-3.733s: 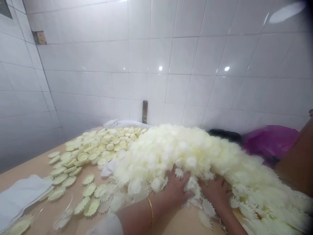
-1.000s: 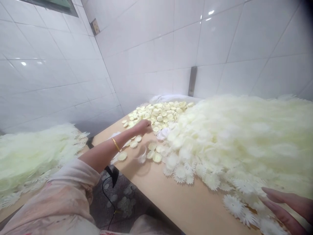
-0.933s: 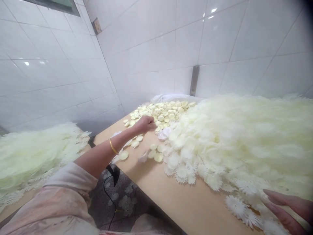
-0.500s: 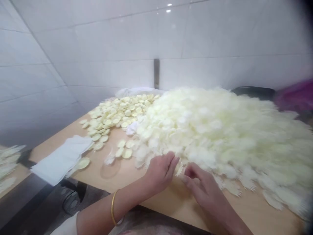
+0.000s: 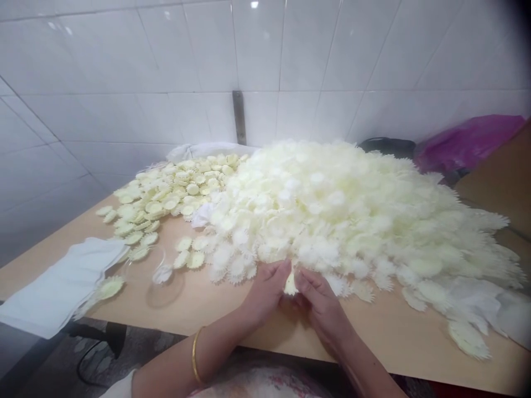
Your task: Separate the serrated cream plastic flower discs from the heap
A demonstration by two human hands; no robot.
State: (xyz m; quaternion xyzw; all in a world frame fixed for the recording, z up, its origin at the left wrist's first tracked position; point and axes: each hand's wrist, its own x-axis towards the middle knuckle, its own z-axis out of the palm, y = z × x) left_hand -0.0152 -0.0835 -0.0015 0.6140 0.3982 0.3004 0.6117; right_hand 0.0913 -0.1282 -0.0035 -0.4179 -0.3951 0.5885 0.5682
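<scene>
A: Far left?
B: White sheets (image 5: 66, 282), jutting over the front edge of the bench (image 5: 207, 309). Next, heap of yellowish discs (image 5: 174, 193), farther back.
A: Middle?
B: Left hand (image 5: 267, 290) pinching a scalloped piece (image 5: 291, 283). Piece sits between both hands, near the front edge. Right hand (image 5: 319, 301) clamped on its other side.
A: Right?
B: Big mound of pale frilly pieces (image 5: 352, 204) behind hands, spreading right. Purple plastic (image 5: 468, 143) beyond.

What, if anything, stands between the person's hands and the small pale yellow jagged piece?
Nothing visible: the left hand and right hand both pinch the piece. The big heap of pale, thin, frilly discs lies beyond them, not between.
</scene>
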